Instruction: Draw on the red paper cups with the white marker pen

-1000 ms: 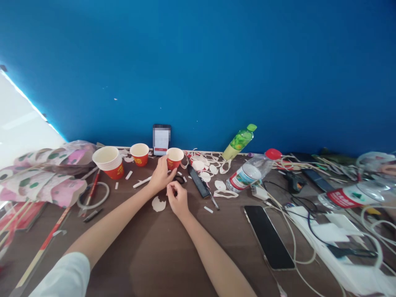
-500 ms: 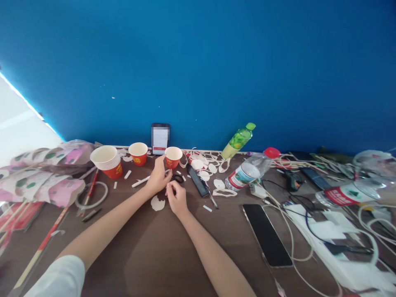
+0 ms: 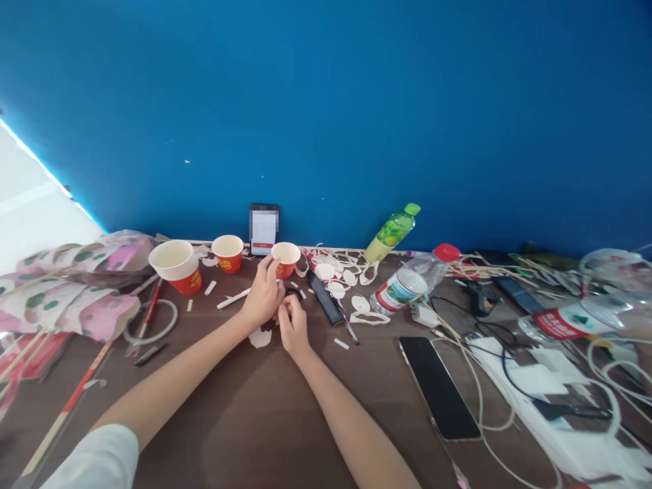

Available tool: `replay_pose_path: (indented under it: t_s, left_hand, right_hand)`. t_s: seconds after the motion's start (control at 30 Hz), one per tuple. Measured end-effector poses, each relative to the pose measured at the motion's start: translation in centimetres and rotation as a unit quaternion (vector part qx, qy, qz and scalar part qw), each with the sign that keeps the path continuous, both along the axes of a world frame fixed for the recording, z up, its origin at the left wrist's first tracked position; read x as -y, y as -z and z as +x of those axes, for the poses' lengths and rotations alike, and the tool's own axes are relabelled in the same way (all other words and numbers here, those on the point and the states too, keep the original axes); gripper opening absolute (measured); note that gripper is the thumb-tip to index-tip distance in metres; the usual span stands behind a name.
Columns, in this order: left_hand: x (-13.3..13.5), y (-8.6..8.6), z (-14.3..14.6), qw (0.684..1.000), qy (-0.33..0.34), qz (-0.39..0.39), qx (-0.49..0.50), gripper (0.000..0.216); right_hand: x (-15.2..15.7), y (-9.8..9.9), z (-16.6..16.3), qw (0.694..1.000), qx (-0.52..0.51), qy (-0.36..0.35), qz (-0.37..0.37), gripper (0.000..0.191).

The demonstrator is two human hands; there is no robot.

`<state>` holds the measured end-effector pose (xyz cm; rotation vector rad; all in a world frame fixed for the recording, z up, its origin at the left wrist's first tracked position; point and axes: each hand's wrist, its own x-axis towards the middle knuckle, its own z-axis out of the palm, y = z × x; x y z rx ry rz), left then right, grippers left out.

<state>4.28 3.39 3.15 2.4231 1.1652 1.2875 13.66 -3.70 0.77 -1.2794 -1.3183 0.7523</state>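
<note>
My left hand (image 3: 265,297) is curled, its fingertips close to a small red paper cup (image 3: 288,265) with a white inside. My right hand (image 3: 294,327) is closed in a pinch just beside it, and the two hands meet at the fingers. Whatever they pinch is too small or hidden to make out. Behind the right fingers shows a dark ring-shaped object (image 3: 294,292), partly covered. A torn round piece of white paper (image 3: 260,338) lies under the left wrist. A white stick (image 3: 233,299) lies left of the left hand.
A stack of paper cups (image 3: 176,265), another red cup (image 3: 227,255) and a propped phone (image 3: 264,231) stand along the back. White paper scraps (image 3: 336,288), a black box-like tool (image 3: 324,299), a green-capped bottle (image 3: 392,234), a water bottle (image 3: 407,288), a large phone (image 3: 441,387) and cables lie rightward.
My left hand has turned a little and shifted right, closing up against the right hand. Its fingers are now more raised and bent. The cups and other objects have stayed put.
</note>
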Motion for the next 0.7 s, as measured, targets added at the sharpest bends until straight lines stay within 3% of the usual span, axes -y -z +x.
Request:
replay_pose_path:
  t_s: [0.23,0.57,0.7]
  left_hand:
    - [0.3,0.5,0.3,1.0,-0.014,-0.001,-0.002,0.056]
    - [-0.5,1.7,-0.7,0.994,-0.01,-0.106,-0.018,0.07]
    - [0.3,1.7,-2.4,0.994,0.003,-0.094,-0.063,0.057]
  right_hand:
    - [0.0,0.3,0.2,1.0,-0.005,0.001,-0.004,0.014]
    - [0.0,-0.2,0.1,1.0,0.006,-0.018,-0.016,0.017]
    - [0.0,-0.4,0.0,0.999,0.014,-0.022,-0.019,0.02]
